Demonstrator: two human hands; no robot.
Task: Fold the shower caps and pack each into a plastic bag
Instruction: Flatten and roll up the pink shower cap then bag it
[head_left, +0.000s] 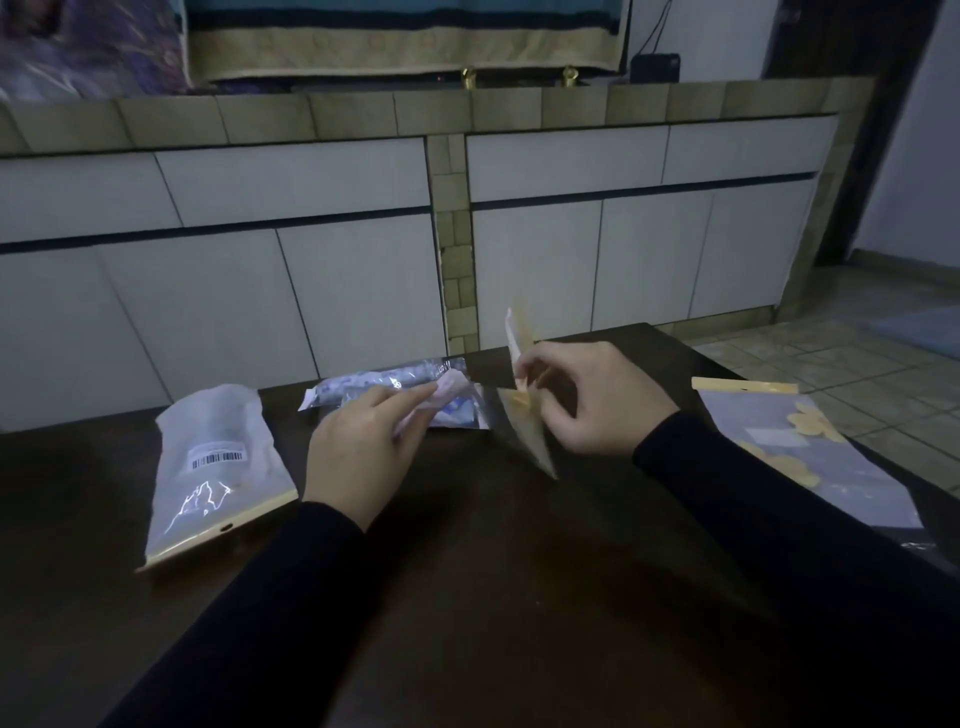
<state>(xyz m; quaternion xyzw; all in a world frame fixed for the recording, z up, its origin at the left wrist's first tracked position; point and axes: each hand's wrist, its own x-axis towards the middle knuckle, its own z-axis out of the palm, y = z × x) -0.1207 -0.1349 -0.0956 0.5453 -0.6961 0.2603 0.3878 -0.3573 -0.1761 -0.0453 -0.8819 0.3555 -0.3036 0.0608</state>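
My left hand pinches a small folded shower cap, pale and crinkled, just above the dark table. My right hand holds a clear plastic bag with a yellow strip, lifted upright and blurred between the two hands. A blue-printed plastic packet lies flat on the table behind my left hand.
A packed clear bag with a barcode label lies at the left of the table. More clear bags with yellow prints lie at the right edge. White cabinet doors stand behind the table; tiled floor lies to the right.
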